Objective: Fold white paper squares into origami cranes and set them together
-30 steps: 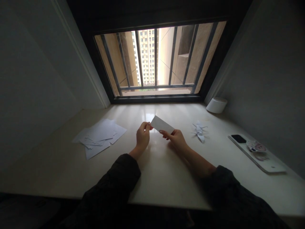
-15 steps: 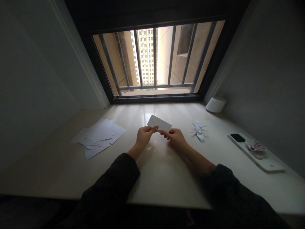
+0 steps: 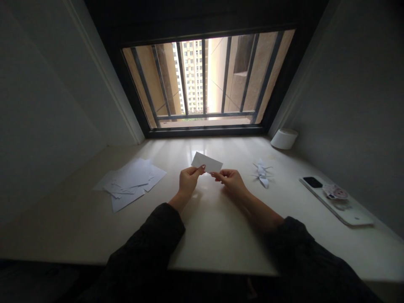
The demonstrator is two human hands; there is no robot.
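We have the left hand (image 3: 188,182) and right hand (image 3: 234,181) both pinching the near edge of a smooth, rectangular paper slip (image 3: 207,161) over the pale counter (image 3: 217,235) — plain, no figure formed. Left, flat loose sheets (image 3: 132,173), seemingly unused; right, spiky creased paper figures (image 3: 262,171), seemingly finished — barred window (image 3: 203,80) beyond.

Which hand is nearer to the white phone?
The right. The right hand grips the paper strip, well left of the phone; the left hand, holding the same strip, is farther left.
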